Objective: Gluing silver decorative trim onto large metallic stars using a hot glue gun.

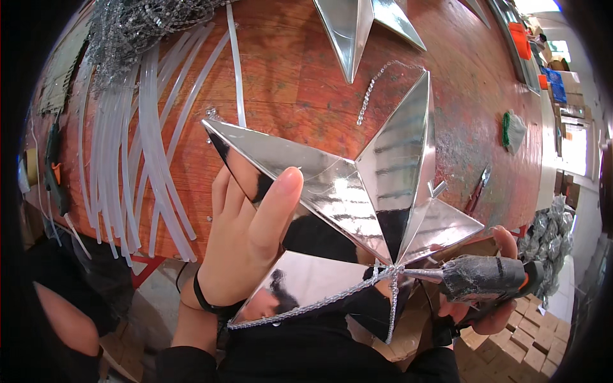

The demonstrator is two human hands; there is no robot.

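My left hand (239,242) grips a shiny silver star (338,191) by one of its points, thumb on the front and fingers behind. The star is tilted above the near edge of the table. Silver beaded trim (319,302) runs along two of its lower ridges up to the centre. A loose strand of beads (366,101) trails from the tip of the upper point. My right hand (495,319) is wrapped around a dark hot glue gun (479,279), partly hiding behind it. The gun's metal nozzle is at the star's centre, beside the trim's end.
Many clear glue sticks (150,147) lie on the left of the red-brown table, below a heap of silver bead strands (137,35). A second silver star (357,29) lies at the back. Red-handled snips (477,189) and a green-edged white bundle (514,132) lie right. Cartons (523,332) stand below.
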